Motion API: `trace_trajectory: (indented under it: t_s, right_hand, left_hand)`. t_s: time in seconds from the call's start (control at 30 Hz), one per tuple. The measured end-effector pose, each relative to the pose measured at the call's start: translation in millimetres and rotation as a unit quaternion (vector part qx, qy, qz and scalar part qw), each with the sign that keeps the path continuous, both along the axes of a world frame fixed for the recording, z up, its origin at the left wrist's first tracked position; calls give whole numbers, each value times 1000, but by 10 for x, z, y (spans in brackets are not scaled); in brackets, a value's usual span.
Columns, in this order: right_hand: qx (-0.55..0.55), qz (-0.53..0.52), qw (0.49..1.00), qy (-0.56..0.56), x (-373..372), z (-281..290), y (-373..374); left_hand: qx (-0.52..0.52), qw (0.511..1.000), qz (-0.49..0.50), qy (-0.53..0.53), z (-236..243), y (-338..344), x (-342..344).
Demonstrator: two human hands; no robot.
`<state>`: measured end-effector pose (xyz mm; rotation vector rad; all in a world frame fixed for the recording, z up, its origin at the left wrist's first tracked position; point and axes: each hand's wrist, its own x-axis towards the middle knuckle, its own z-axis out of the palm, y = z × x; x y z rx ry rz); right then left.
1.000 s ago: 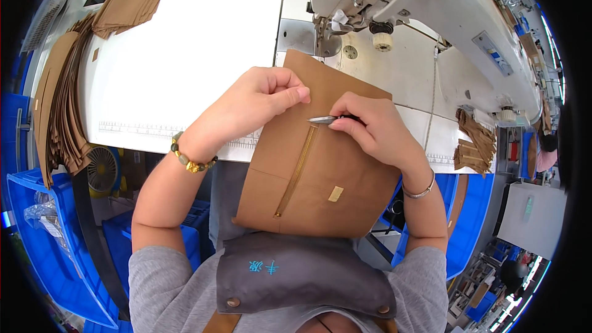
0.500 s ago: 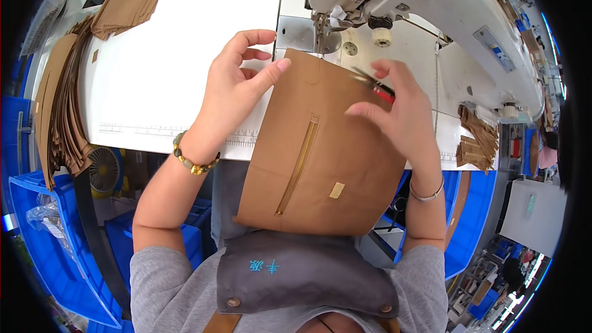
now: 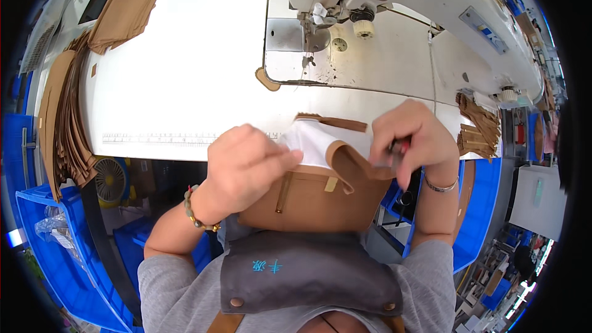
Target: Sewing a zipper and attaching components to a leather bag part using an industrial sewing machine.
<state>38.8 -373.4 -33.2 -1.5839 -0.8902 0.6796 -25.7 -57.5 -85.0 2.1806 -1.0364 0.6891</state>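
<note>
Left hand (image 3: 251, 165): thumb and fingers closed on the upper left part of the brown fabric panel (image 3: 317, 209), pinching it at the folded-over white backing (image 3: 313, 147). Right hand (image 3: 418, 135): curled round red-handled snips (image 3: 404, 145), blurred, at the panel's right side; cannot tell whether its fingers also pinch the fabric. Panel lies between and below the hands, its lower part over the grey apron (image 3: 308, 274). Zipper (image 3: 282, 194) runs below the left fingertips. Beyond: white table (image 3: 179, 80), sewing machine (image 3: 425, 3).
</note>
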Motion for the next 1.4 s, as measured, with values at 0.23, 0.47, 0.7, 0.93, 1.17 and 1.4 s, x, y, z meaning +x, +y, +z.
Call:
trace_trajectory:
  t_s: [0.23,0.47,0.7,0.93,1.17,1.4]
  right_hand:
    - [-145,-150,976,-67,241,-162,499]
    - [-50,-123,989,-62,317,-374,874]
    - [-75,-187,979,12,314,-438,885]
    - [-19,-310,948,70,467,-459,681]
    - [-220,-290,920,-148,230,-272,746]
    - [-183,-264,919,-230,-462,111,627]
  left_hand:
    - [7,998,-6,-62,-67,-7,-5]
    - [-128,934,101,319,52,-80,72]
    - [-79,959,77,262,-40,-10,120]
    - [32,996,87,-5,82,442,-83]
    - [74,988,43,-129,56,460,-163]
    - [69,985,0,-157,135,306,-243]
